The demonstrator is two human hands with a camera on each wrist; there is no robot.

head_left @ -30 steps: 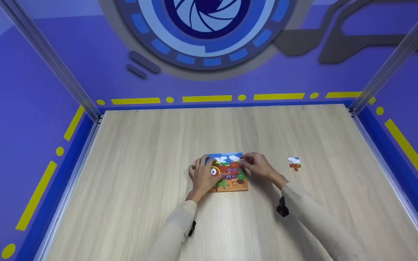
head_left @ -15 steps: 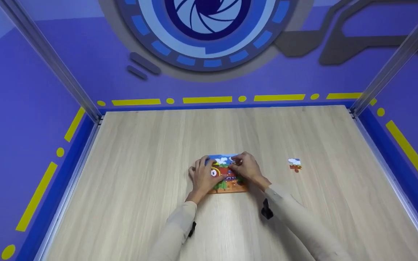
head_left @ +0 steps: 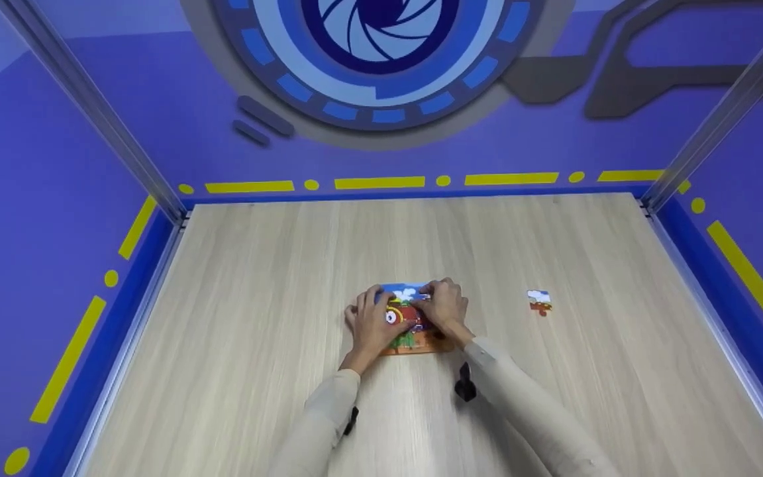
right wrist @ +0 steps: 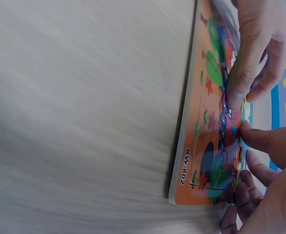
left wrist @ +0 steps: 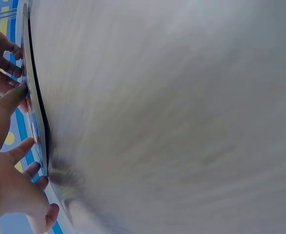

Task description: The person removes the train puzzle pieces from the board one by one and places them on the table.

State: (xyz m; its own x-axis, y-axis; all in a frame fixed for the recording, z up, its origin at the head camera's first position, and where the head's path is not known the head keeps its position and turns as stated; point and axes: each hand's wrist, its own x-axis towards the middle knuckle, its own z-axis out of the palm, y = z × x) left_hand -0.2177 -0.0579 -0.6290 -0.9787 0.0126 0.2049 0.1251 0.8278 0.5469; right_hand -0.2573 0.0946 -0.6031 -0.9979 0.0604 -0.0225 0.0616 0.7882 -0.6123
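A jigsaw puzzle board [head_left: 414, 343] with an orange lower border and a blue sky along its top lies mid-table. My left hand [head_left: 369, 328] spreads over its left side, thumb pressing the picture, fingers near the left and top edges. From the right, my right hand [head_left: 446, 308] reaches onto the upper right part. In the right wrist view, the thumb and fingertips of the right hand [right wrist: 279, 183] touch the puzzle face [right wrist: 201, 141] close to the left thumb. I cannot tell whether they pinch a piece. The area under the right palm is hidden.
A loose puzzle piece [head_left: 540, 302], white, blue and red-brown, lies on the table to the right of the board. The wooden table [head_left: 255, 298] is bounded by purple-blue panels [head_left: 90, 252] at the back and both sides.
My right hand has moved left from the board's right edge onto its upper right area, covering more of the picture. The left hand and the loose piece have stayed in place.
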